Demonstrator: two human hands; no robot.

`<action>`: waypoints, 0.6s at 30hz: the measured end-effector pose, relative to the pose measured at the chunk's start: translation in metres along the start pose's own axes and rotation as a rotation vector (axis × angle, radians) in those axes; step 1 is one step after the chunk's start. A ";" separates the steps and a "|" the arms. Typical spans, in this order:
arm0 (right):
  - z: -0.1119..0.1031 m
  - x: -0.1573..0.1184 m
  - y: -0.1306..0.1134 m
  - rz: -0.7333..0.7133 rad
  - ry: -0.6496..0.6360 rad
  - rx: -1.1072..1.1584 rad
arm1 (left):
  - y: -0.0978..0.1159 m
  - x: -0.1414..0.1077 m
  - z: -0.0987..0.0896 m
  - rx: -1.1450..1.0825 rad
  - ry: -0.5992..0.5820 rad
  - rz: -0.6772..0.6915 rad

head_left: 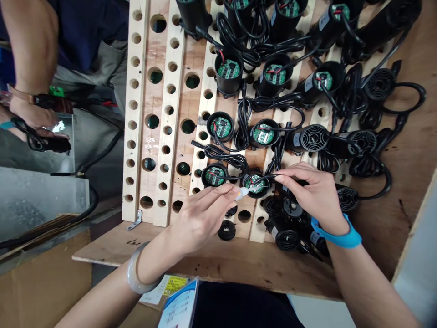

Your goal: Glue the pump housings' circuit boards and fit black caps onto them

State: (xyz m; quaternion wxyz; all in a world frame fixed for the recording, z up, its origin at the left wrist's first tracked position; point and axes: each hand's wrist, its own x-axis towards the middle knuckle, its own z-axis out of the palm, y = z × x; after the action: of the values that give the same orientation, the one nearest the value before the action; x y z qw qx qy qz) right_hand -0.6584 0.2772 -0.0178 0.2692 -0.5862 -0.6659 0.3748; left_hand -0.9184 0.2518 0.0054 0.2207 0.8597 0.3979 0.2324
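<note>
Over the lower part of the wooden rack (pixel 178 148), the left hand (pixel 201 218) is hiding most of the small bottle (pixel 241 193), and the right hand (pixel 312 189) is covering part of the black cable (pixel 261 180) and some casings behind. At the rack's top, the picture's edge is cutting off several black cups (pixel 193 17). Left of the rack, the edge is cropping a co-worker (pixel 77 38). Below the rack, the badge (pixel 179 306) is running out of view, its print looking too small to read.

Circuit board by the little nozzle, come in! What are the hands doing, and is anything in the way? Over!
Left hand: holding small bottle, nozzle over green circuit board. Right hand: pinching black cable. Coiled cord close by. Over.
</note>
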 end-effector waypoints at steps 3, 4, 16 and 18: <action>0.000 0.000 0.000 -0.001 -0.002 0.002 | 0.000 0.000 0.000 -0.004 -0.007 -0.023; 0.000 0.000 0.000 0.000 -0.003 0.002 | 0.000 0.000 0.000 -0.010 -0.009 -0.044; 0.000 0.000 -0.002 0.009 -0.018 -0.027 | 0.002 -0.008 0.002 -0.437 -0.010 -0.469; 0.000 0.000 -0.002 0.008 -0.020 -0.030 | 0.002 -0.010 0.004 -0.541 0.004 -0.579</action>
State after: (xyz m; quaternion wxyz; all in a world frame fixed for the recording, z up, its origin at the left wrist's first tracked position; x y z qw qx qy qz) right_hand -0.6596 0.2773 -0.0162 0.2522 -0.5892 -0.6716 0.3716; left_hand -0.9209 0.2418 0.0014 0.4950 0.6223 0.5484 0.2587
